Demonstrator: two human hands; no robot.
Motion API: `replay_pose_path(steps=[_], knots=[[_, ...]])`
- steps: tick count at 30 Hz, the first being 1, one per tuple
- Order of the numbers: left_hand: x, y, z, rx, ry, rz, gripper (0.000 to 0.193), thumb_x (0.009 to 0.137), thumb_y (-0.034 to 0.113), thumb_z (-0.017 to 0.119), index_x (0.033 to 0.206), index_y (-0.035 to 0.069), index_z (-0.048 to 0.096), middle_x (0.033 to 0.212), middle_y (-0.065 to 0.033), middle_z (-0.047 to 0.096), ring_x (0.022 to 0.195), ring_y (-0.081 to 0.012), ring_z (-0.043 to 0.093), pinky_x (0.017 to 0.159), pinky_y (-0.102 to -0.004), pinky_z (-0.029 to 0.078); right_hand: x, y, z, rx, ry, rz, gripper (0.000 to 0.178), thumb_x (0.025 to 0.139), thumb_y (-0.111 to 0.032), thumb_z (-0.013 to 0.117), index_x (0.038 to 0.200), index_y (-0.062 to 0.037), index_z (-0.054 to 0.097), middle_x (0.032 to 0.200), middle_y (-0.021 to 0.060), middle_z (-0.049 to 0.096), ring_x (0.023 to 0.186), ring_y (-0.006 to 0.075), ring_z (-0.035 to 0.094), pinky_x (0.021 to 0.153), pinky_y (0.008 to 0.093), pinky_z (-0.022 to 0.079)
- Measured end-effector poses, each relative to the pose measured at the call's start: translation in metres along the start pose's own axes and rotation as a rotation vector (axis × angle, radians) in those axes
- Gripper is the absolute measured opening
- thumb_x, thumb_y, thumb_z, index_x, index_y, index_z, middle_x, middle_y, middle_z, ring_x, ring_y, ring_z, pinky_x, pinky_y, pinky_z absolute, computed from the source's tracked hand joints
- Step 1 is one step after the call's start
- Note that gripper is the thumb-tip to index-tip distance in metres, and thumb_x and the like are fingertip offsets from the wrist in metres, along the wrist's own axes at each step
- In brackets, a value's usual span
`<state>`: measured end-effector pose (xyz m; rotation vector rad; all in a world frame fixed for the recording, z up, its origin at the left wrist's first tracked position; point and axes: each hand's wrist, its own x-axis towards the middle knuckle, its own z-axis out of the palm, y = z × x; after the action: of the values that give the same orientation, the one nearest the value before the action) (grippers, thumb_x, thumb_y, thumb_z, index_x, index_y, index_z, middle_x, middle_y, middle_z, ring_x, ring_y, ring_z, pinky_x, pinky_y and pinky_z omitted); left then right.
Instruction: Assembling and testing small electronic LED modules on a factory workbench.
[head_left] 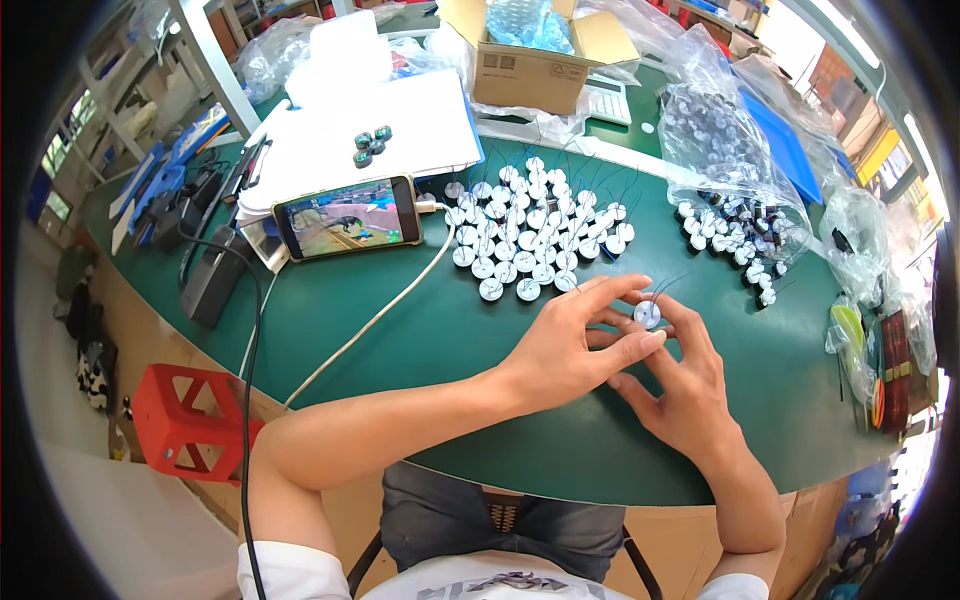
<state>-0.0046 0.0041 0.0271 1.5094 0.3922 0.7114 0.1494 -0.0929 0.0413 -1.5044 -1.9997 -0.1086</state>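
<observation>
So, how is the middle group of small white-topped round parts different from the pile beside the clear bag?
The middle group sits mostly with white discs facing up, while the bag-side pile is jumbled, many parts tipped with dark sides showing. The middle group lies in the open on the green table; the bag-side pile runs out from the clear plastic bag. Both have white round faces and thin dark wires.

The left forearm (395, 425) runs from a bent elbow near eight o'clock, pointing between two and three; the right forearm (745, 490) leans toward eleven. The left hand (560, 350) and right hand (690, 395) meet near three o'clock, fingers curled, fingertips close together.
</observation>
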Motion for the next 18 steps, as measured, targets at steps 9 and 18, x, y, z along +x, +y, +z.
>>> replay_pose_path(steps=[9,18], knots=[[0.001,-0.002,-0.003,-0.208,0.048,-0.113,0.03,0.09,0.011,0.067,0.115,-0.001,0.058,0.107,-0.0067,0.063,0.097,-0.0122,0.063,0.087,-0.0273,0.052,0.002,-0.005,0.0,-0.051,-0.028,-0.089,0.036,0.07,-0.01,0.078,0.102,-0.0051,0.064,0.131,0.0186,0.047,0.105,0.0333,0.057,0.076,0.0387,0.054],[0.013,-0.008,-0.019,0.043,-0.055,-0.006,0.031,0.089,0.017,0.069,0.114,0.0,0.061,0.107,-0.0059,0.065,0.104,-0.0131,0.06,0.092,-0.0291,0.048,-0.001,0.008,0.006,0.221,0.116,0.11,0.052,0.073,-0.002,0.074,0.12,-0.0072,0.053,0.122,0.0153,0.054,0.097,0.0305,0.062,0.074,0.0366,0.054]])
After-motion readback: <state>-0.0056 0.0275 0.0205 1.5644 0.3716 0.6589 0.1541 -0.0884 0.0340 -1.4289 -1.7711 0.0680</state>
